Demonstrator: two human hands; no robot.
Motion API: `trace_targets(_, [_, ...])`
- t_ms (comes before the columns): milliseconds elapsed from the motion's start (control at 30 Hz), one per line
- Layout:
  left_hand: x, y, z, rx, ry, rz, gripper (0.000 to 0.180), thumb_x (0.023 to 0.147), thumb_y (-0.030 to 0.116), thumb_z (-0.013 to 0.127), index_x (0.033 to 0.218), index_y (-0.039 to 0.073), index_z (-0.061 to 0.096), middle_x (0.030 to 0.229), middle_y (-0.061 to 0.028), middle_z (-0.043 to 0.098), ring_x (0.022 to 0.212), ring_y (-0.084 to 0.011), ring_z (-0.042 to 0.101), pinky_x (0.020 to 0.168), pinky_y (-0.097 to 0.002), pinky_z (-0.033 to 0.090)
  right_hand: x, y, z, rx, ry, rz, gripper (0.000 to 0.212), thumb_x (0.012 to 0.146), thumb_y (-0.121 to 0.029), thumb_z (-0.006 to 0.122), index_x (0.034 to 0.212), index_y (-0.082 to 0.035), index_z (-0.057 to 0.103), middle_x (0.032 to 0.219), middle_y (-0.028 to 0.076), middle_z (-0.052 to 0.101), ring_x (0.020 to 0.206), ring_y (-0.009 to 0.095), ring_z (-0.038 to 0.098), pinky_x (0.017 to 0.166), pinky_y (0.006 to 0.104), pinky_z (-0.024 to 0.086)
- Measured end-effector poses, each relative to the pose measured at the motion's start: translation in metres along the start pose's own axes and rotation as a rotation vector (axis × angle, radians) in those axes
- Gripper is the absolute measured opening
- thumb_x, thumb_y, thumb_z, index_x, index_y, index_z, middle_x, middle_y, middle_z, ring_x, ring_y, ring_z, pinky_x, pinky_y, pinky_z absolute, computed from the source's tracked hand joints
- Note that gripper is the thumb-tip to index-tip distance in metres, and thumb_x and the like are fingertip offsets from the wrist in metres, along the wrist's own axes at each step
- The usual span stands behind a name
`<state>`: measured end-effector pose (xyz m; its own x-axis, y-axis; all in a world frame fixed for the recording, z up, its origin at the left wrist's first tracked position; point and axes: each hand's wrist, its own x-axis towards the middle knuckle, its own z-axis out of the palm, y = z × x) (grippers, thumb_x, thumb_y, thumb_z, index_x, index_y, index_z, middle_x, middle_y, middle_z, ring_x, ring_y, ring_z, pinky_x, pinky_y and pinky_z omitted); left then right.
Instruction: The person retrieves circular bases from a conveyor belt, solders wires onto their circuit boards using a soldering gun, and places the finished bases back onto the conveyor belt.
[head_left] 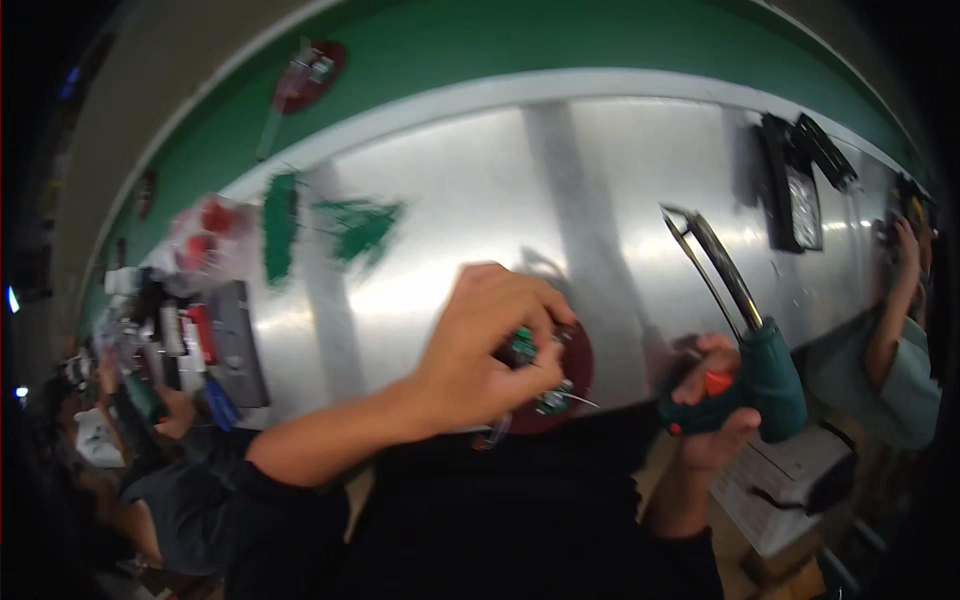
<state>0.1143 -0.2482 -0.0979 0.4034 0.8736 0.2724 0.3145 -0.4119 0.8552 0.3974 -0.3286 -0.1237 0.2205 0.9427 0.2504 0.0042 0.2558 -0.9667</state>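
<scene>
My left hand (pixel 490 340) is closed in a pinch at the near edge of the metal bench. Between its fingers shows a small green part (pixel 523 345), which looks like a piece of circuit board. Under the fingers lies a dark red round disc (pixel 580 370), with another small green-and-silver piece (pixel 553 397) and thin wires on it; the hand covers much of both. To the right, my right hand (pixel 705 395) grips a dark green soldering gun (pixel 785 395) by its handle, near the orange trigger. Its long metal tip and thin feed tube point up and away, apart from the disc.
At left on the bench are green wire bundles (pixel 365 228), a plastic bag with red pieces (pixel 205 235) and a grey case (pixel 238 345). A black device (pixel 790 190) stands far right. Co-workers sit on both sides; a second red disc (pixel 310 75) lies on the green surface beyond.
</scene>
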Motion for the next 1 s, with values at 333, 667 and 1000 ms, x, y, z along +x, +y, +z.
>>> trace_targets(333, [-0.003, -0.005, -0.018, -0.238, 0.119, -0.277, 0.008, 0.093, -0.002, 0.074, 0.096, 0.000, 0.066, 0.121, -0.0138, 0.074, 0.113, -0.0184, 0.070, 0.099, -0.0338, 0.057, -0.020, 0.035, -0.009, -0.061, 0.103, -0.156, 0.082, 0.104, -0.074, 0.052, 0.116, 0.007, 0.059, 0.084, 0.012, 0.062, 0.078, 0.017, 0.060, 0.093, 0.0383, 0.049])
trace_targets(667, [0.091, -0.062, -0.068, -0.190, 0.306, -0.400, 0.018, 0.102, 0.014, 0.075, 0.094, -0.002, 0.074, 0.099, -0.0098, 0.078, 0.098, -0.0131, 0.070, 0.089, -0.0303, 0.056, -0.019, 0.030, -0.006, 0.030, 0.076, -0.143, 0.076, 0.109, -0.065, 0.049, 0.124, 0.009, 0.056, 0.106, 0.017, 0.062, 0.064, 0.015, 0.058, 0.093, 0.0400, 0.052])
trace_targets(1000, [0.166, -0.155, -0.184, 0.978, 0.467, -0.157, 0.096, 0.081, 0.057, 0.088, 0.154, 0.008, 0.051, 0.157, -0.0236, 0.049, 0.151, -0.0436, 0.038, 0.118, -0.0654, 0.028, -0.006, 0.040, -0.003, 0.160, 0.109, -0.175, 0.067, 0.113, -0.059, 0.045, 0.122, 0.006, 0.055, 0.081, 0.011, 0.059, 0.060, 0.014, 0.054, 0.063, 0.0254, 0.050])
